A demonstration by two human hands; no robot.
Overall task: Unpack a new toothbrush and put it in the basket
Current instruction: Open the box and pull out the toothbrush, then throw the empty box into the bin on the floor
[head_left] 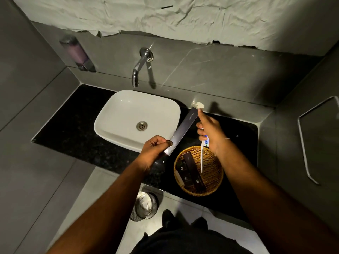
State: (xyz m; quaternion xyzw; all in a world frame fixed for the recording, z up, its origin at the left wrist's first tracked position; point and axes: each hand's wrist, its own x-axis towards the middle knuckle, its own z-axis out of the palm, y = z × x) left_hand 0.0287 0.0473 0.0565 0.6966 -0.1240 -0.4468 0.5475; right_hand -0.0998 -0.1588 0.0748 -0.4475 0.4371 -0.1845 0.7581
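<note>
My left hand [156, 150] grips the lower end of a long dark toothbrush box [183, 132], held slanted above the counter between sink and basket. My right hand [211, 132] is closed around a white toothbrush [202, 158]. Its handle hangs down over the round wicker basket [214, 173], and a white end [199, 105] shows above my index finger, next to the box's top. A small white-and-blue tube [206, 141] sits in the same hand. The basket stands on the black counter and holds several dark packets [190, 173].
A white basin [117, 114] sits on the black counter [73, 125] under a wall tap [140, 66]. A soap dispenser [77, 53] hangs at the left. A metal bin [145, 206] stands on the floor below. A towel rail [302, 143] is on the right wall.
</note>
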